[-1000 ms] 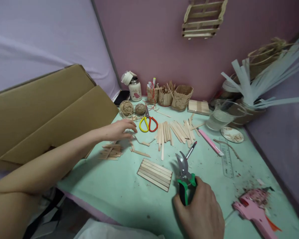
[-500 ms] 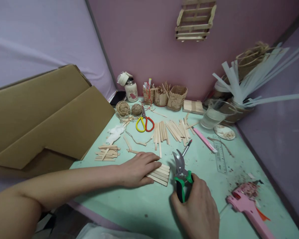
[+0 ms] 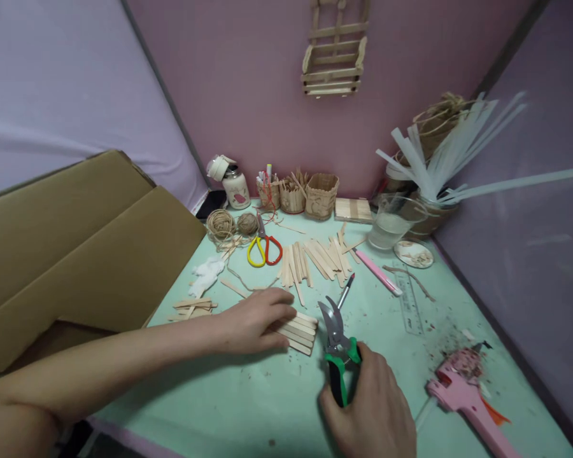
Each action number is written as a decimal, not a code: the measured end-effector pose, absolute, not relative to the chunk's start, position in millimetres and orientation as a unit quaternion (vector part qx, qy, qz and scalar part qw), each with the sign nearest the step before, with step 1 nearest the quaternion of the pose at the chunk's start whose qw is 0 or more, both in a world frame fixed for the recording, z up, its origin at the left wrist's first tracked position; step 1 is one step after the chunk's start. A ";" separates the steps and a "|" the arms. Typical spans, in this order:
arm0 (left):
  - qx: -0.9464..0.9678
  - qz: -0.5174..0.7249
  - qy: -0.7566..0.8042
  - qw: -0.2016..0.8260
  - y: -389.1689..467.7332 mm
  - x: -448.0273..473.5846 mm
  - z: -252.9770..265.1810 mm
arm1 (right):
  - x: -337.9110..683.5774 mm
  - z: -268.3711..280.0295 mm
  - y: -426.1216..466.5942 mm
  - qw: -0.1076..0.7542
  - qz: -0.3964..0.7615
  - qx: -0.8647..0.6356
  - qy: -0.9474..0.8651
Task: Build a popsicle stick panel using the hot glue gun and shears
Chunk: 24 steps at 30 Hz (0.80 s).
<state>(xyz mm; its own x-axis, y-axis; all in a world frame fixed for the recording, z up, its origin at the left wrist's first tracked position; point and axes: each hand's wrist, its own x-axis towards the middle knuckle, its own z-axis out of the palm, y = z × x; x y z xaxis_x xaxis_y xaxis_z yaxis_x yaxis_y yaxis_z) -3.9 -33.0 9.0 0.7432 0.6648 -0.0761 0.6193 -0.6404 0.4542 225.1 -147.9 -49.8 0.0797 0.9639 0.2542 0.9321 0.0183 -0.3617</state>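
My left hand (image 3: 255,320) rests over a row of craft sticks (image 3: 300,331) laid side by side on the table. Its fingers bend over the far side and its thumb lies at the near side, so the left part of the row is hidden. In my right hand (image 3: 370,407) is a pair of pruning shears (image 3: 340,351) with green and black handles. The shears' blades are parted and point away from me, just right of the row's rounded ends and apart from them.
Loose sticks (image 3: 321,257) lie beyond my hands, with yellow-and-red scissors (image 3: 264,249) behind left. A pen (image 3: 346,291), pink cutter (image 3: 378,272) and clear ruler (image 3: 409,302) lie to the right. A pink glue gun (image 3: 463,394) is near right; a cardboard box (image 3: 86,254) stands left.
The view has swung to the right and tilted up a little, so everything appears shifted left. Both hands keep nearly the same hold on the sticks and the pruning shears.
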 end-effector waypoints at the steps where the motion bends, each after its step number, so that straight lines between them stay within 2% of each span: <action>1: 0.879 0.063 0.403 0.245 -26.7 -4.0 11.4 | 225.0 -50.5 -147.8 0.227 0.035 -0.698 -0.678; 4: 0.771 0.079 0.569 0.276 2.0 -0.8 12.1 | 223.9 -50.9 -147.4 0.233 0.034 -0.696 -0.679; 6: 0.735 0.052 0.609 0.293 21.3 5.2 8.5 | 222.1 -49.5 -147.6 0.237 0.033 -0.698 -0.674; 15: 0.705 -0.024 0.668 0.237 52.0 66.6 4.6 | 215.7 -43.6 -149.5 0.263 0.049 -0.706 -0.656; 24: 0.748 -0.072 0.633 0.188 88.4 128.4 -1.5 | 214.0 -47.5 -150.2 0.314 0.060 -0.709 -0.629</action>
<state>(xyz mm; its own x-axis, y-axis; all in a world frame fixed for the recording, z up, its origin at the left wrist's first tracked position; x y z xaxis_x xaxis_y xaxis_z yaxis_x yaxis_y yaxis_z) 128.4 88.4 -1.5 0.1894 0.9192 -0.3453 0.9731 -0.1288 0.1908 214.0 -150.2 -47.5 0.2019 0.9289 0.3106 0.8539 -0.0116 -0.5203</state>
